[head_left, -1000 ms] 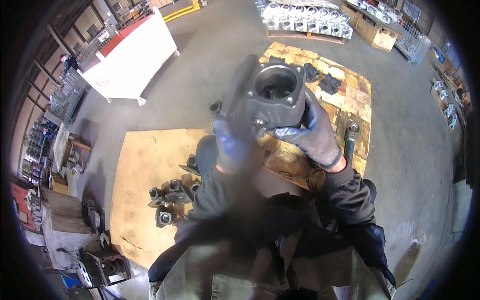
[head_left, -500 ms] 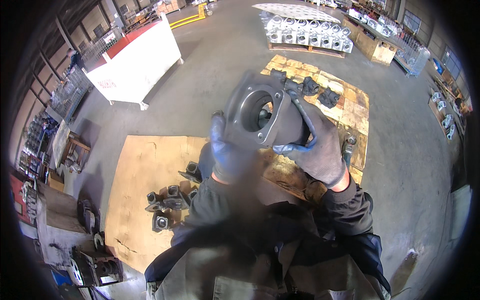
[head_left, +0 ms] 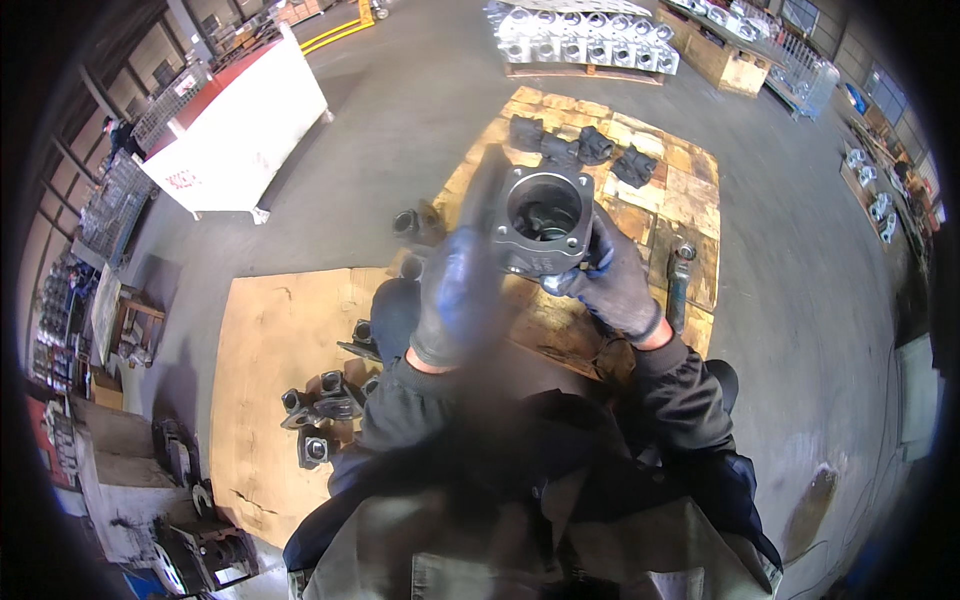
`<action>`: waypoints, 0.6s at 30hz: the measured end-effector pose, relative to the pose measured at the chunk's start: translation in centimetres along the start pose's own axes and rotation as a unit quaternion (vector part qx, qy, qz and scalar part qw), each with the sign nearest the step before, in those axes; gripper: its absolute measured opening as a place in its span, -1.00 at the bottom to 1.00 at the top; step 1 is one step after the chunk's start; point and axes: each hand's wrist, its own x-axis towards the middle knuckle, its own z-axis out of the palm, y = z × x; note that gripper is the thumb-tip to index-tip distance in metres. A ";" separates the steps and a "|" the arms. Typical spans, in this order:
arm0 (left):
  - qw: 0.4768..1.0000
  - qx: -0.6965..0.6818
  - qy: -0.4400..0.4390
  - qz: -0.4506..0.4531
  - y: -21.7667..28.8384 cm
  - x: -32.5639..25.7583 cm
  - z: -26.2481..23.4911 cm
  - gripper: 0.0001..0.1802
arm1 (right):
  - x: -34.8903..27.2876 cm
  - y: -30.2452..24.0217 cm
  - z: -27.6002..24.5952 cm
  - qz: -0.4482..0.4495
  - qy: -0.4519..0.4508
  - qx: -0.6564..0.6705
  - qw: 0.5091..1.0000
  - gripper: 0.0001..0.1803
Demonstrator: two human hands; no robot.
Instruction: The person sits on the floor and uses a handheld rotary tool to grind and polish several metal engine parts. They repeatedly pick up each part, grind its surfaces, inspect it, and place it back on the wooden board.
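Note:
A dark grey metal casting (head_left: 544, 245), with a wide round bore and a flange with bolt holes, is held up in front of me, its opening facing me. My right hand (head_left: 622, 288), in a grey glove with blue-coated fingers, grips its right side and underside. At its left side is my left hand (head_left: 445, 300), gloved alike and closed against the casting; a dark blur hides part of its fingers. Below, a wooden block-topped platform (head_left: 690, 195) carries several dark castings (head_left: 595, 146) at its far end. A slim hand tool (head_left: 680, 284) lies along its right side.
A cardboard sheet (head_left: 270, 340) on the floor to my left bears several small dark castings (head_left: 332, 405). A white bin (head_left: 245, 135) stands far left, a pallet of silver castings (head_left: 585, 45) at the back. Another person (head_left: 122, 138) is at the far left.
The casting has turned so its bore and flange face me more squarely, and it sits slightly lower. My right hand has shifted lower on it; the left hand stays at its left side.

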 end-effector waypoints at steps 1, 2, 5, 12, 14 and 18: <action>0.995 0.099 0.008 0.024 -0.2 -0.1 0.4 -0.51 | -0.2 0.6 -0.2 0.028 0.010 -0.017 0.999 -0.07; 0.979 0.197 0.020 0.046 -0.2 -0.1 0.6 -0.57 | -0.6 1.1 -0.4 0.009 0.009 -0.004 1.000 -0.15; 0.980 0.189 0.018 0.059 0.1 0.6 1.6 -0.66 | -1.5 2.9 -0.9 0.012 0.026 -0.007 1.000 -0.20; 0.965 -0.117 -0.010 -0.234 1.1 3.0 3.2 -0.67 | -3.4 9.3 -1.9 -0.006 0.048 -0.152 0.987 -0.21; 0.955 -0.122 -0.057 -0.262 -0.1 3.3 3.7 -0.66 | -4.0 10.5 -2.3 0.026 0.059 -0.146 0.987 -0.17; 0.917 -0.113 -0.180 -0.339 -6.8 2.3 4.2 -0.70 | -5.9 11.8 -2.6 0.147 0.075 -0.071 0.984 -0.20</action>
